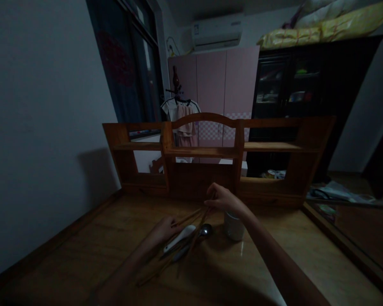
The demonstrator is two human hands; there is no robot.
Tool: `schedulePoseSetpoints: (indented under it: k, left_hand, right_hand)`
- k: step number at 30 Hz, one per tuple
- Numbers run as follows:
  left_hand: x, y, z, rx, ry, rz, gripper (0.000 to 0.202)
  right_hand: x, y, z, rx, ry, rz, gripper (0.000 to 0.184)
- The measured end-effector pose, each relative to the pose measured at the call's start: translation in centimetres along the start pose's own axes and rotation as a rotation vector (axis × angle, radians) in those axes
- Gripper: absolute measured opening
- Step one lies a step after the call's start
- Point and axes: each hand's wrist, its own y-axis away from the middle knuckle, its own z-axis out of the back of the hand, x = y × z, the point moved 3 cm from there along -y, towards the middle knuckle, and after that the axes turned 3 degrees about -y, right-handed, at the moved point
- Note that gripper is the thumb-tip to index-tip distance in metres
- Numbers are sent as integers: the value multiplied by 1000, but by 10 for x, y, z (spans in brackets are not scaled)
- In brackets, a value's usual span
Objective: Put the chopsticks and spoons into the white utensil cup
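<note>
My right hand (222, 199) is raised above the pile with its fingers pinched on the upper ends of chopsticks (196, 238), which slant down to the left. Low at the pile's left side, my left hand (164, 229) has its fingers curled at the near ends of other wooden chopsticks (188, 217). Between the hands lie a white spoon (180, 239) and a metal spoon (206, 230) with a dark handle. More sticks lie beneath them toward the front. A pale cup (233, 229) stands upright behind my right wrist, its rim partly hidden.
The wooden table (130, 229) carries a wooden shelf unit (204, 151) along its back edge. A wall (44, 127) bounds the left side. Beyond the shelf are a pink wardrobe (210, 80), hanging clothes (185, 114) and a dark cabinet (287, 85). The light is dim.
</note>
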Motion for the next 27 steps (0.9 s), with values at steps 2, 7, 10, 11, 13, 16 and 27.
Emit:
schedulePoseSetpoints:
  k: [2, 7, 10, 11, 13, 16, 27]
  left_hand:
    - [2, 1, 0, 11, -44, 24, 33]
    - [5, 7, 11, 8, -107, 51, 24]
    - [4, 8, 22, -1, -52, 38, 26]
    - [3, 6, 26, -20, -22, 29, 27]
    - [0, 3, 35, -76, 55, 11, 29]
    - [-15, 2, 45, -121, 220, -9, 36]
    - [-124, 72, 3, 5, 1108, -162, 32]
  right_hand:
    - [-2, 0, -10, 23, 20, -14, 30]
    - [-8, -3, -20, 23, 65, -31, 27]
    - [-17, -10, -28, -10, 107, -49, 19]
    - [-21, -12, -33, -19, 121, -62, 14]
    - [-30, -17, -44, -23, 143, -92, 7]
    - [-43, -18, -62, -16, 175, -117, 3]
    - [-38, -16, -65, -29, 77, -71, 24]
